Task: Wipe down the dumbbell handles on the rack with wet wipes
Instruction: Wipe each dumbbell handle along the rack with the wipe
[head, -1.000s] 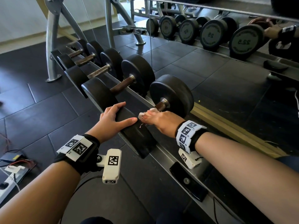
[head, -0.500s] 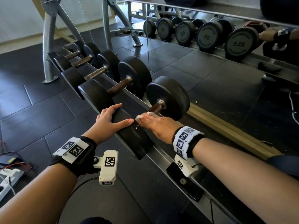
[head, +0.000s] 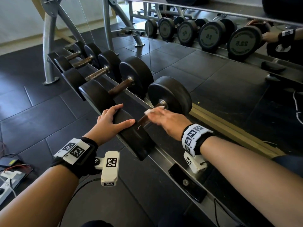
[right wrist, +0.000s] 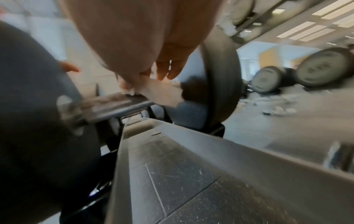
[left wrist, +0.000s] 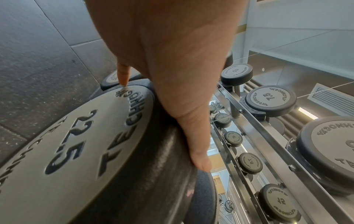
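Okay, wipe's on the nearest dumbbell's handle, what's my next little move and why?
Probably draw the right hand and its wet wipe back along the handle toward the near head. The wipe sits at the far end, the near stretch is bare, and the left hand braces that head.

My right hand (head: 165, 119) covers most of the wet wipe (head: 150, 110) and dumbbell handle (head: 144, 119). The right wrist view is blurred, so my grip is perhaps a pinch.

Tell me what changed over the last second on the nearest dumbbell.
The right hand slid the wet wipe along the handle toward the far weight head, baring the near end of the handle. The left hand stayed resting on the near weight head; the dumbbell stayed on the rack.
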